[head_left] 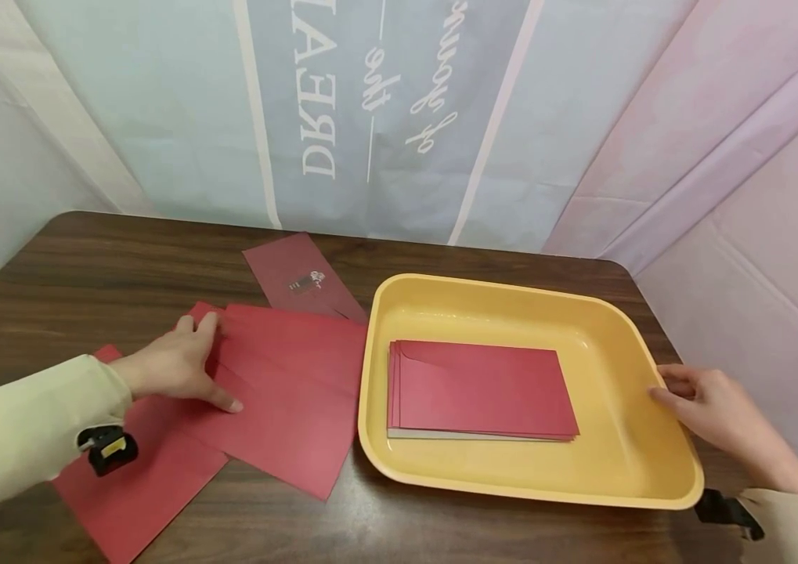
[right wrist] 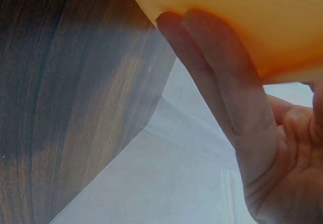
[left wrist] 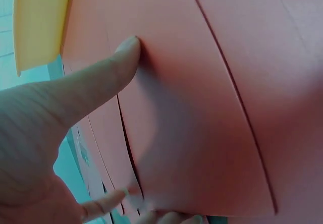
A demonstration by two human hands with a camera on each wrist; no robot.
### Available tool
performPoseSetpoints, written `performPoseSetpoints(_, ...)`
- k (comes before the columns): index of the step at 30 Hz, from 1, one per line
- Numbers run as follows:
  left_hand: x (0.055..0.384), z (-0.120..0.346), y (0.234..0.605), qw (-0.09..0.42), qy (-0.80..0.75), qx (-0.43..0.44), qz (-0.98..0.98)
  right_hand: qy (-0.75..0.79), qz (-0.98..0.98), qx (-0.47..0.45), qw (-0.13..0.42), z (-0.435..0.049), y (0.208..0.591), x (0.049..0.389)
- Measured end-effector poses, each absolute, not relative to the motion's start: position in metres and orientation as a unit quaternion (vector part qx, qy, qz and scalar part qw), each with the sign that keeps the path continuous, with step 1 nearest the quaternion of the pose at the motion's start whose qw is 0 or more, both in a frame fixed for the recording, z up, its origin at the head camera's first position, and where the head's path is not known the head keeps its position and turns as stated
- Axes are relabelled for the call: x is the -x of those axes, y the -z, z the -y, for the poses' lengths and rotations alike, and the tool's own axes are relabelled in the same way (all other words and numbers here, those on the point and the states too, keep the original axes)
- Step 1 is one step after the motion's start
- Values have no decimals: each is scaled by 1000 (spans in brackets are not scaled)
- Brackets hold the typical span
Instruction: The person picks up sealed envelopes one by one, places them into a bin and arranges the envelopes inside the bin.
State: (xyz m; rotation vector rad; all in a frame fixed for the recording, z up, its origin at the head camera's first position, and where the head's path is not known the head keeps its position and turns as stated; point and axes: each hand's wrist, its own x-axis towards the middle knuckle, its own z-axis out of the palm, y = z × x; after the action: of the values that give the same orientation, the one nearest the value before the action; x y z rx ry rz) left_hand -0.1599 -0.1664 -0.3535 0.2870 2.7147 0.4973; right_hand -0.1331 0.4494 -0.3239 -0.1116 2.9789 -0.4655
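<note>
Several red envelopes (head_left: 293,384) lie overlapping on the left of the table. My left hand (head_left: 176,362) is spread over them, the thumb lying on a red surface and the other fingertips at the far edge. In the left wrist view the thumb (left wrist: 101,82) is nearly straight, and some fingertips reach the edge of an envelope (left wrist: 176,148). On the right stands a yellow plastic tray (head_left: 483,489) with a stack of red envelopes (head_left: 486,392) inside. My right hand (head_left: 716,403) grips its right rim, thumb inside; its fingers press the outer wall (right wrist: 282,22) in the right wrist view.
A darker red envelope (head_left: 300,274) with a small printed design lies behind, partly under the others. The brown wooden table (head_left: 286,525) ends at a fabric backdrop (head_left: 194,117) with lettering. Pale pink cloth (head_left: 758,235) hangs close beyond the right edge.
</note>
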Motion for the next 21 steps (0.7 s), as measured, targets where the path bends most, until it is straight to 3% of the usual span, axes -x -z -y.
performPoseSetpoints(12, 165, 175, 344, 184, -177, -55, -965, 142, -988, 47, 44, -446, 316, 142)
performPoseSetpoints(21, 163, 190, 343, 229, -203, 0, -952, 146, -986, 51, 65, -440, 309, 148)
